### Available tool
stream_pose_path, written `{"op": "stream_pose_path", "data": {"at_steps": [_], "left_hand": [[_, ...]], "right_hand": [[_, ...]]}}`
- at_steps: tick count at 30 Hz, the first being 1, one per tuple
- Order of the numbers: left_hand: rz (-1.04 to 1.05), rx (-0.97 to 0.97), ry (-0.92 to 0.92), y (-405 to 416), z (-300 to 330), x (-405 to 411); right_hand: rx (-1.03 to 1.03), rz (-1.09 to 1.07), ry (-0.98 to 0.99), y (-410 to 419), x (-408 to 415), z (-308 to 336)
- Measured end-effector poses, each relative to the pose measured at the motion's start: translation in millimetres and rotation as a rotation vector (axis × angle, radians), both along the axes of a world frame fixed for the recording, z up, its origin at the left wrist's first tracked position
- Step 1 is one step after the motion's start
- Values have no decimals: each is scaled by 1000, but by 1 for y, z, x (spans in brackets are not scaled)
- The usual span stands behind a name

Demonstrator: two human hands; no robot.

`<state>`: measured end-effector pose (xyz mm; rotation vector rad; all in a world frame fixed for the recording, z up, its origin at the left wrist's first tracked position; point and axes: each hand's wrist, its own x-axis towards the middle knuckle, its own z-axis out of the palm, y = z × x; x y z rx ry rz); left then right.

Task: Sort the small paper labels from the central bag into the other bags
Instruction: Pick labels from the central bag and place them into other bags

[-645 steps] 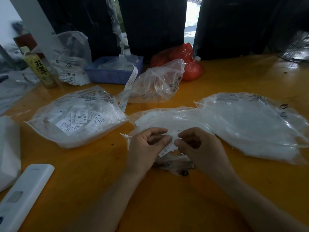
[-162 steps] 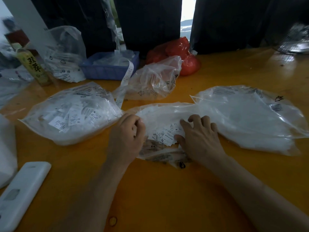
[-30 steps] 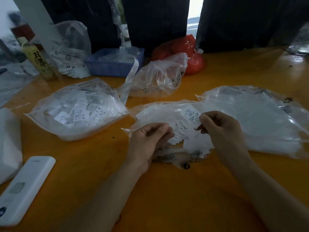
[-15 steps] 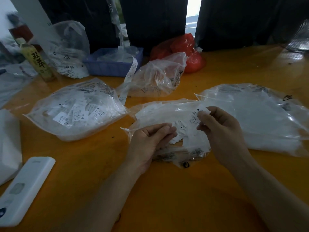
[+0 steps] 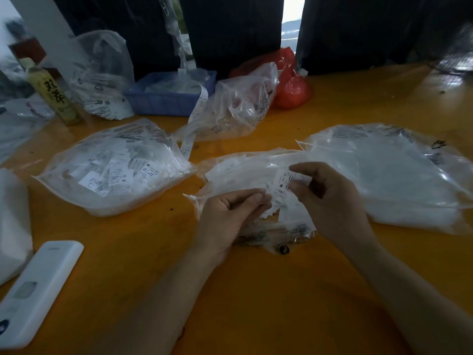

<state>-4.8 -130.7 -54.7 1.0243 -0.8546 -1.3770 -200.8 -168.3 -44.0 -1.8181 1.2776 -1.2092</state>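
Observation:
The central clear bag [image 5: 243,165] lies on the orange table [image 5: 256,303] with small white paper labels spilling from its near end. My right hand [image 5: 330,198] pinches one label [image 5: 281,181] marked M just above that bag. My left hand [image 5: 230,213] rests at the bag's near-left corner, fingers curled on a few labels. A clear bag full of labels [image 5: 115,167] lies to the left. A large flat clear bag [image 5: 389,175] lies to the right.
Behind stand a crumpled clear bag [image 5: 235,103], a blue basket [image 5: 169,94] with a label strip, a red bag [image 5: 291,80] and a green-label bottle [image 5: 53,96]. A white remote-like device [image 5: 35,290] lies near left, beside a white bag [image 5: 12,224].
My right hand has brought the single label down and left from the right bag's edge toward my left hand. The left hand has barely moved.

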Motion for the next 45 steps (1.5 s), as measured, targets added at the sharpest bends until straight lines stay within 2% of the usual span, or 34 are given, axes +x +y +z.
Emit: {"op": "stream_pose_path", "data": {"at_steps": [11,17,20,25,30,33,39,42,45], "left_hand": [[-48,-25,-108,3,-2,1],[-5,20,-64,1,0,1],[18,35,-15,0,0,3],[-34,42,18,0,0,3],[-52,26,2,0,-1,2],[-34,21,-18,0,-2,3],[-4,-21,-162,2,2,2],[11,-52,-340,5,2,3],[27,-55,-395,7,2,2]], "right_hand": [[-217,-9,215,5,4,6],[-264,71,360,3,0,6],[-267,72,345,2,0,5],[-277,-7,211,2,0,4],[-256,7,205,4,1,3],[-240,54,271,5,2,3],[-218,132,377,3,1,3],[-232,159,374,4,1,3],[-203,178,323,7,5,0]]}}
